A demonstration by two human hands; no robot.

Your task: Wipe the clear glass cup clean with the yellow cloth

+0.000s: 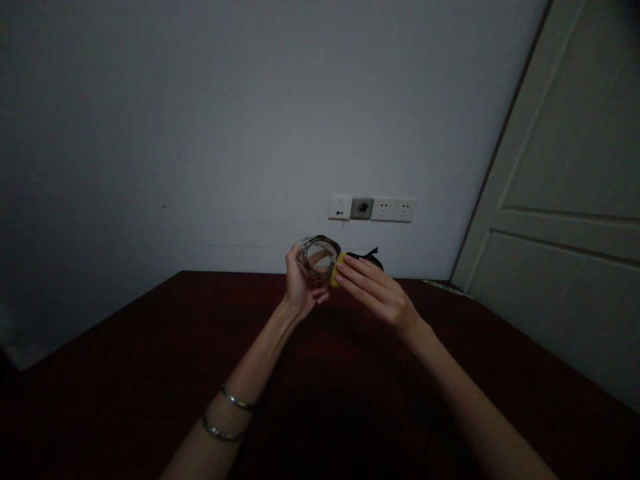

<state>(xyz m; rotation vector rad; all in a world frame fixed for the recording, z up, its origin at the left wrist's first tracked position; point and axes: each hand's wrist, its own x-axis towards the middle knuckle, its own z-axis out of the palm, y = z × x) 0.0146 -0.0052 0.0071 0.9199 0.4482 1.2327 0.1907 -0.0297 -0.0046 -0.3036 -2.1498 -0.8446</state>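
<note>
My left hand is wrapped round a small clear glass jar, held up above the dark red table with its mouth tilted toward me. My right hand presses a small yellow piece, maybe a sponge, against the jar's right side; its fingers are stretched long and close together. Two thin metal bangles sit on my left forearm.
A dark object lies on the table behind my right hand, partly hidden. A row of white wall sockets is on the grey wall above it. A pale door stands at the right. The room is dim.
</note>
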